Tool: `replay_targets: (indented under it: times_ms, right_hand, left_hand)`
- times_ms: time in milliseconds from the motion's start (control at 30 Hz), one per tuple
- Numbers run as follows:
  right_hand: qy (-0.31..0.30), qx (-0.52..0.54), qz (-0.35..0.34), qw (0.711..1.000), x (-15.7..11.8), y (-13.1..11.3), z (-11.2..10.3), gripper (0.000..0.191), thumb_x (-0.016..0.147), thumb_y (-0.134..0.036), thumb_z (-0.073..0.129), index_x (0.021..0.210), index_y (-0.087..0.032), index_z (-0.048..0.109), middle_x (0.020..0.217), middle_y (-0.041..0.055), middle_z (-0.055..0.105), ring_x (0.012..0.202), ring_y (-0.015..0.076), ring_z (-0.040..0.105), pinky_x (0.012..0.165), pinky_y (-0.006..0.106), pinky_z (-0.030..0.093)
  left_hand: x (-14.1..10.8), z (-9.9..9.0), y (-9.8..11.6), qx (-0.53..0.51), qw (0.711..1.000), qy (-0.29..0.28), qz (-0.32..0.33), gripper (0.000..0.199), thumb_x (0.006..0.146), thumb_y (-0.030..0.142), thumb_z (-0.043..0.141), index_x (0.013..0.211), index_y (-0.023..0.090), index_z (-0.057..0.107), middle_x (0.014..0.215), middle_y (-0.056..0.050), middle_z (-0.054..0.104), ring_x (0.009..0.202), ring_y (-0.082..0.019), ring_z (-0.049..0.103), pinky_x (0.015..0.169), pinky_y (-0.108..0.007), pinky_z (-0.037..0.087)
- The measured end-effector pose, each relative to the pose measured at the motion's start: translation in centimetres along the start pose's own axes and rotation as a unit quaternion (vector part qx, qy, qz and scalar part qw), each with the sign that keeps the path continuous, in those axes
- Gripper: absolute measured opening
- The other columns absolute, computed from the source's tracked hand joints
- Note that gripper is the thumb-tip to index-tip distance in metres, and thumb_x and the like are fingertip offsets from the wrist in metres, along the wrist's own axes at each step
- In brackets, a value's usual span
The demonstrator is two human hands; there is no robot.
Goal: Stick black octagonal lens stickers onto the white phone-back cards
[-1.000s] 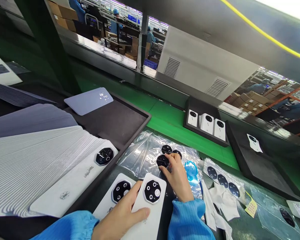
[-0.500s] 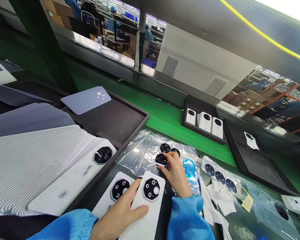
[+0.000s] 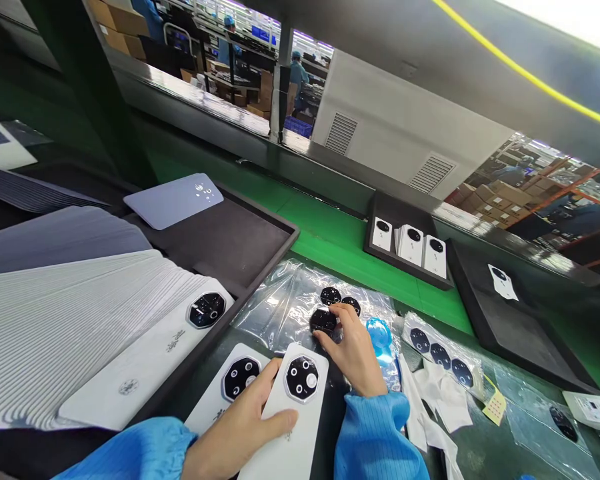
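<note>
My left hand (image 3: 240,421) is closed around a white phone back cover (image 3: 300,437) with a black octagonal camera panel near its top. The thumb lies across its face. Under the fingers and to the left, a second white phone back cover (image 3: 207,395) is partly hidden. My right hand (image 3: 353,352) pinches a loose black camera lens cover (image 3: 321,323) by its right side, low over the clear plastic sheet (image 3: 275,303). Two more black lens covers, one at the back (image 3: 331,295) and one behind my fingers (image 3: 352,304), lie on the sheet.
A long fan of white phone covers (image 3: 75,327) fills the left, beside a black tray (image 3: 240,257). Blue film discs (image 3: 379,332), white cloths (image 3: 443,393) and bagged lens covers (image 3: 441,355) lie right. Trays of phone covers (image 3: 405,263) stand behind on the green surface.
The lens cover in my right hand has tilted slightly, and the bright reflection along its lower edge is gone. My left hand and its phone cover have barely shifted.
</note>
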State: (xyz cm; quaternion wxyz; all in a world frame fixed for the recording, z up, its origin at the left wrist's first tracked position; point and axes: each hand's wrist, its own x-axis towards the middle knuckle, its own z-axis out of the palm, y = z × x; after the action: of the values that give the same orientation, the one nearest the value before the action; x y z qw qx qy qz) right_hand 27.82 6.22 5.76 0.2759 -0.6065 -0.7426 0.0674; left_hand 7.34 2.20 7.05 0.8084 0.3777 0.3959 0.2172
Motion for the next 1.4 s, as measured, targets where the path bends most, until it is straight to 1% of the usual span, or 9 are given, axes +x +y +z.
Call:
replay_targets:
  times_ms: [133,267,433,567,667,800,967,1133,1400]
  right_hand:
    - [0.007,-0.002,-0.005,1.0,0.1,-0.3,-0.3,0.033,0.079,-0.016,0.063,0.108,-0.019,0.048,0.11,0.0112,0.058,0.101,0.0256,0.06,0.08,0.041,0.056]
    - [0.03,-0.012,0.006,0.999,-0.2,-1.7,-2.0,0.033,0.081,-0.018,0.06,0.113,-0.021,0.049,0.111,0.0095,0.055,0.101,0.0245,0.058,0.083,0.041,0.054]
    - [0.048,-0.043,0.047,0.997,-2.2,-3.2,-3.7,0.031,0.084,-0.023,0.058,0.114,-0.024,0.052,0.106,0.0067,0.051,0.093,0.023,0.058,0.078,0.038,0.053]
    - [0.057,-0.056,0.059,0.995,-3.9,-2.8,-3.3,0.028,0.087,-0.025,0.054,0.115,-0.026,0.05,0.103,0.0057,0.051,0.092,0.0229,0.058,0.078,0.038,0.053]
    - [0.072,-0.06,0.061,0.994,-4.5,-2.3,-2.6,0.027,0.087,-0.026,0.054,0.114,-0.025,0.049,0.1,0.0055,0.051,0.092,0.0231,0.056,0.077,0.038,0.052]
    - [0.078,-0.057,0.053,0.994,-4.5,-1.7,-2.2,0.027,0.087,-0.025,0.054,0.113,-0.023,0.05,0.099,0.0051,0.05,0.09,0.0219,0.056,0.075,0.036,0.052]
    - [0.085,-0.052,0.057,0.993,-4.6,-1.4,-2.1,0.027,0.085,-0.024,0.056,0.111,-0.023,0.051,0.098,0.0045,0.051,0.089,0.0218,0.057,0.075,0.035,0.052]
    - [0.083,-0.045,0.061,0.994,-4.6,-1.4,-2.0,0.027,0.086,-0.024,0.054,0.112,-0.024,0.05,0.099,0.0048,0.051,0.09,0.022,0.057,0.077,0.037,0.052]
    - [0.085,-0.048,0.063,0.993,-4.6,-1.3,-2.0,0.027,0.085,-0.024,0.053,0.112,-0.025,0.051,0.098,0.0049,0.052,0.089,0.0225,0.057,0.075,0.037,0.053]
  left_hand:
    - [0.1,0.0,-0.1,0.004,1.0,0.0,0.007,0.067,0.067,0.032,0.066,0.129,0.021,0.043,0.128,-0.006,0.061,0.118,-0.027,0.054,0.099,-0.035,0.043]
    - [0.0,0.0,-0.1,0.002,1.0,0.002,0.004,0.07,0.067,0.032,0.066,0.131,0.021,0.041,0.129,-0.006,0.06,0.118,-0.026,0.054,0.098,-0.033,0.043]
    - [0.1,-0.1,-0.4,-0.021,0.999,-0.024,0.015,0.068,0.071,0.031,0.067,0.131,0.021,0.04,0.127,-0.006,0.06,0.112,-0.025,0.058,0.094,-0.033,0.046]
    - [0.1,-0.1,-0.5,-0.03,0.999,-0.027,0.016,0.069,0.069,0.033,0.07,0.131,0.022,0.041,0.123,-0.006,0.063,0.108,-0.026,0.061,0.094,-0.037,0.047]
    - [0.0,0.0,-0.3,-0.03,0.999,-0.022,0.018,0.07,0.069,0.033,0.07,0.131,0.022,0.039,0.123,-0.007,0.063,0.107,-0.026,0.061,0.094,-0.038,0.047]
    - [-0.2,0.2,-0.1,-0.025,0.999,-0.021,0.013,0.07,0.07,0.033,0.07,0.132,0.023,0.039,0.124,-0.006,0.062,0.108,-0.026,0.06,0.092,-0.036,0.048]
    - [0.0,0.0,-0.3,-0.025,0.999,-0.019,0.012,0.073,0.07,0.033,0.07,0.134,0.022,0.036,0.122,-0.007,0.063,0.106,-0.027,0.062,0.093,-0.039,0.048]
    - [0.3,-0.1,-0.5,-0.021,0.999,-0.036,0.014,0.071,0.072,0.033,0.07,0.133,0.021,0.036,0.122,-0.008,0.063,0.105,-0.026,0.063,0.091,-0.036,0.049]
    - [0.1,0.1,-0.4,-0.022,1.0,-0.017,0.012,0.074,0.07,0.034,0.07,0.135,0.023,0.036,0.124,-0.006,0.063,0.108,-0.025,0.061,0.09,-0.033,0.049]
